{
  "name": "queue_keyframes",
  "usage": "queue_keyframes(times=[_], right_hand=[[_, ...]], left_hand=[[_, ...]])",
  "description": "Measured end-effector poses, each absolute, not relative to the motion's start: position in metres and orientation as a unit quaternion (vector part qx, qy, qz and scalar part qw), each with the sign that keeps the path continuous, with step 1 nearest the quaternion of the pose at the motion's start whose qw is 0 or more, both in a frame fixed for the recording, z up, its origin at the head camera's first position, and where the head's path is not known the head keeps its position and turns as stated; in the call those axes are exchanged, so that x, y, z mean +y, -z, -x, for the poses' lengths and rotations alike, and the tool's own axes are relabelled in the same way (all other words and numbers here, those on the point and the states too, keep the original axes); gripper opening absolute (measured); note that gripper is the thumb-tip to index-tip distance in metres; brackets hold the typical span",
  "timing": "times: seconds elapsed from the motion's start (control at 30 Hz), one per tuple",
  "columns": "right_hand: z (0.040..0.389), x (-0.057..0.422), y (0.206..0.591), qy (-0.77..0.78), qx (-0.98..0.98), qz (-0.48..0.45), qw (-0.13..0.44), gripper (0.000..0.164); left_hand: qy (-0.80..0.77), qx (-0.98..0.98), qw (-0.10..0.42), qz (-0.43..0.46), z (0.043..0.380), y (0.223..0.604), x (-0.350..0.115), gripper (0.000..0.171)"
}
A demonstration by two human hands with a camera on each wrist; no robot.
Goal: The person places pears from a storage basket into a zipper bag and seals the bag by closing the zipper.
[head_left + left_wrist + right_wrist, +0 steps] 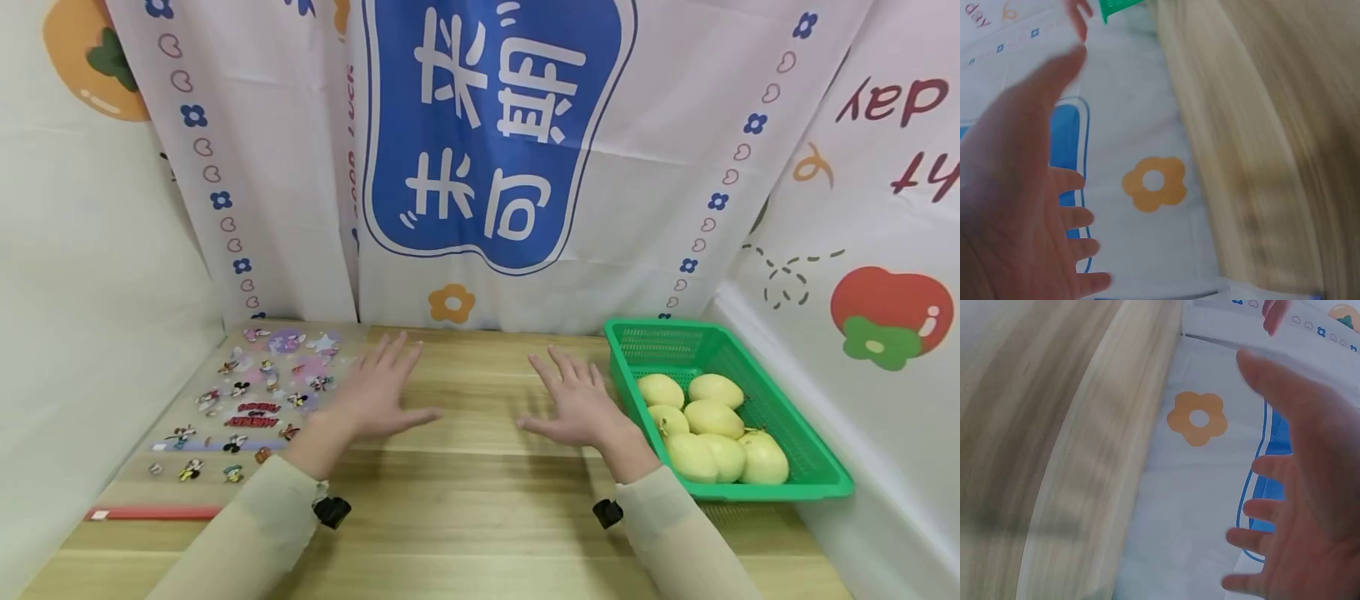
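Left hand (384, 395), right hand (576, 408) hovering apart, empty; outward swing could jolt green basket (810, 490) sitting near bench (480, 517) right edge.

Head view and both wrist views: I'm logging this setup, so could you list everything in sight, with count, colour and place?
Table: one, light wood, under the hands.
Basket: one, green, right side of the table.
Oval fruits: seven visible, pale yellow-green, in the basket.
Plastic bags: seemingly two, clear with cartoon prints, one blue strip and one red, left side of the table.
Printed cloth: pieces uncertain, white with coloured prints, behind and at both sides.
Wrist pieces: two, black, one per wrist.
Sleeves: two, pale beige, on the forearms.
Left hand: one, bare, over the table, nearer the bags.
Right hand: one, bare, over the table, nearer the basket.
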State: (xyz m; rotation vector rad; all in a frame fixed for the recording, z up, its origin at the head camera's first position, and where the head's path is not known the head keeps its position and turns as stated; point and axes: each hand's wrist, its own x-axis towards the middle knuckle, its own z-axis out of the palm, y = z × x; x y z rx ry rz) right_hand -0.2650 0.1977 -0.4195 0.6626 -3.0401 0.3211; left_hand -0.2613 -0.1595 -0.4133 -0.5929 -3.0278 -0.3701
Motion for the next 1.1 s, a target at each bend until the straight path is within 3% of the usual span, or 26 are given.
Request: queue_keyframes(times=[0.17,0.37,0.47,0.6,0.73,0.87,1.1], right_hand=[[0.264,0.198,0.417,-0.114,-0.971,-0.208,0.006,0.093],[0.261,0.198,0.416,-0.120,-0.972,-0.201,-0.017,0.089],[0.259,0.198,0.417,-0.123,-0.971,-0.201,-0.025,0.088],[0.259,0.199,0.418,-0.123,-0.970,-0.209,-0.021,0.085],[0.259,0.198,0.419,-0.120,-0.969,-0.215,-0.017,0.083],[0.258,0.197,0.420,-0.121,-0.969,-0.216,-0.018,0.082],[0.257,0.197,0.420,-0.125,-0.970,-0.207,-0.026,0.084]], left_hand=[[0.150,-0.974,0.010,0.171,0.261,0.405,-0.187,0.081],[0.180,-0.971,-0.003,0.157,0.248,0.402,-0.236,0.067],[0.201,-0.971,-0.052,0.119,0.238,0.408,-0.260,0.065],[0.191,-0.968,-0.156,0.040,0.227,0.420,-0.283,0.060],[0.149,-0.962,-0.228,0.014,0.223,0.429,-0.293,0.077],[0.140,-0.958,-0.250,0.019,0.223,0.437,-0.297,0.091],[0.159,-0.959,-0.233,0.035,0.224,0.441,-0.304,0.063]])
